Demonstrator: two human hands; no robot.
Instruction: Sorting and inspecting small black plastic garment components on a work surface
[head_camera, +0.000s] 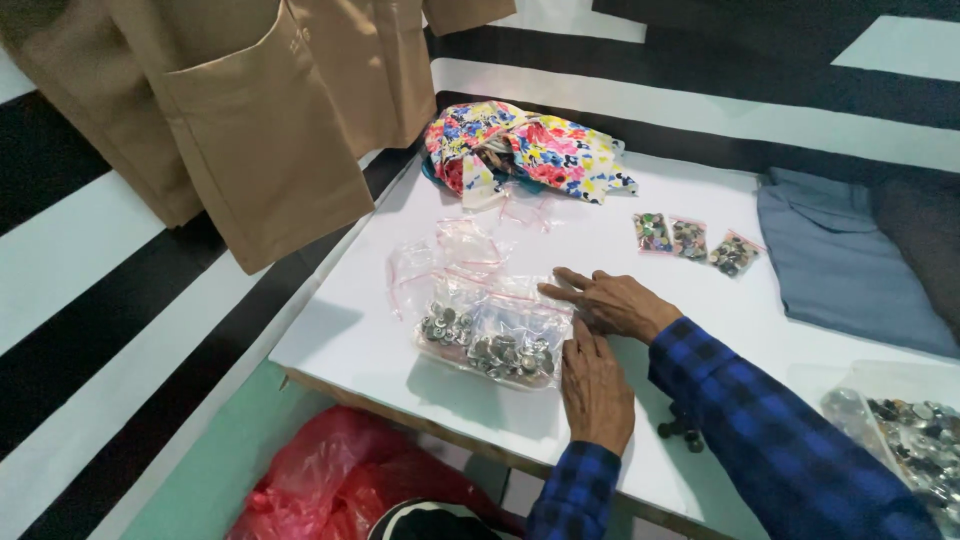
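Under the left hand (596, 390) and the right hand (612, 303), the near edge of the clear bag of metal buttons (492, 340) is covered, so its seal cannot be seen. Just right of the left hand, a few dark buttons (680, 430) are half hidden by the blue checked sleeve (770, 440). Farther right, a heap of buttons (915, 430) is cut by the picture's edge. Beyond the right hand, three small packets (692, 242) are too small to tell apart.
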